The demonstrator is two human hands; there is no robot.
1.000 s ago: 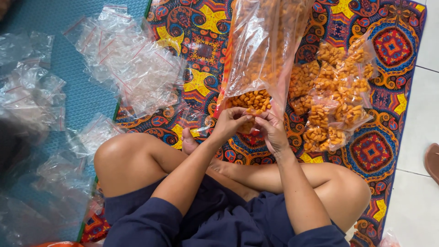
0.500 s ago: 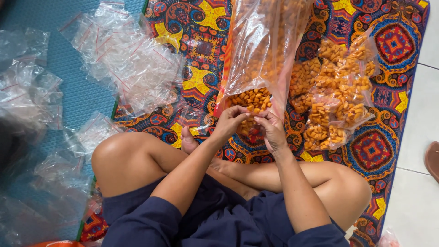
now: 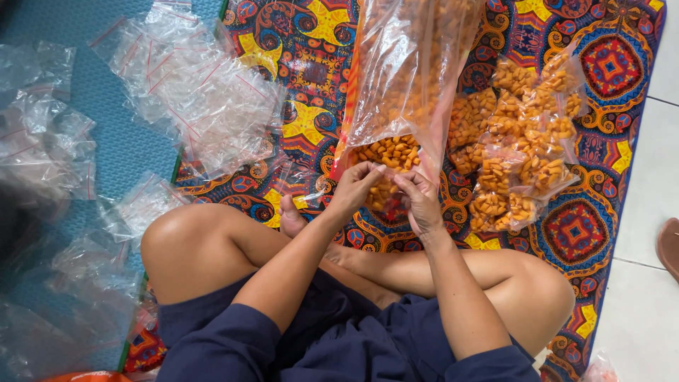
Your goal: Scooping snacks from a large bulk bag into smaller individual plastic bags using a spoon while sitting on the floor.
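I sit cross-legged on a patterned mat [image 3: 601, 71]. My left hand [image 3: 357, 185] and my right hand [image 3: 419, 201] meet in front of me, both pinching the top of a small clear bag of orange snack pieces [image 3: 384, 194]. Just beyond my fingers stands a large clear bag [image 3: 414, 78] with a layer of the same orange snacks [image 3: 389, 151] at its bottom. A heap of small filled snack bags [image 3: 523, 152] lies to the right of my hands.
Several empty small clear bags with red strips [image 3: 191, 92] are spread on the left, over the mat's edge and a blue-green foam mat [image 3: 106, 141]. White floor tiles [image 3: 651, 297] run along the right, with a sandal's edge [image 3: 668, 247].
My hands stay together at the small bag, only the fingers shift slightly along its top. The view has drifted a little.
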